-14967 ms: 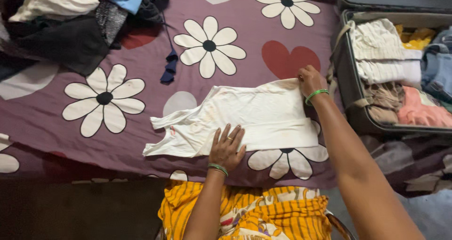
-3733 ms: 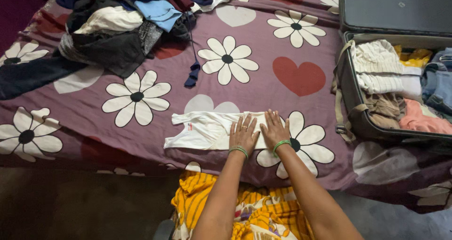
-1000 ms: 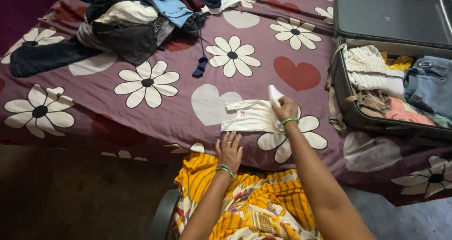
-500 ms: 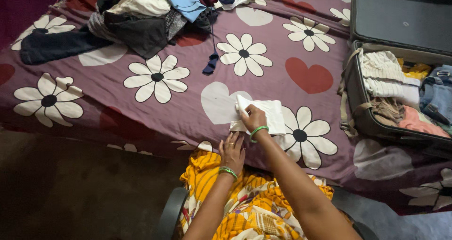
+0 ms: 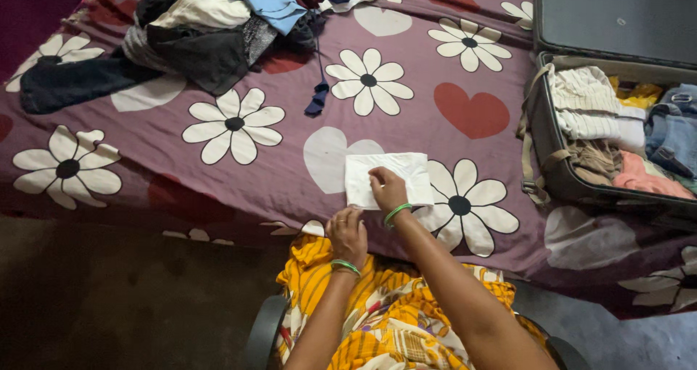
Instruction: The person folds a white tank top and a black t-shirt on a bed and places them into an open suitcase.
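Small white cotton garment [image 5: 388, 177], folded to a near-square, lies flat on the bed, partly over a white heart print and beside a daisy print. Right hand [image 5: 388, 189] rests fingers-down on its near half, pressing, nothing gripped. Left hand [image 5: 348, 232] sits at the bed edge just below the garment's near left corner, fingers loosely curled, empty. Purple floral bedsheet [image 5: 276, 174] covers the bed; heap of dark and light clothes [image 5: 210, 21] far left; open grey suitcase [image 5: 552, 174] with folded clothes right. Half a second earlier the right hand was at the garment's upper left corner, the fold unfinished.
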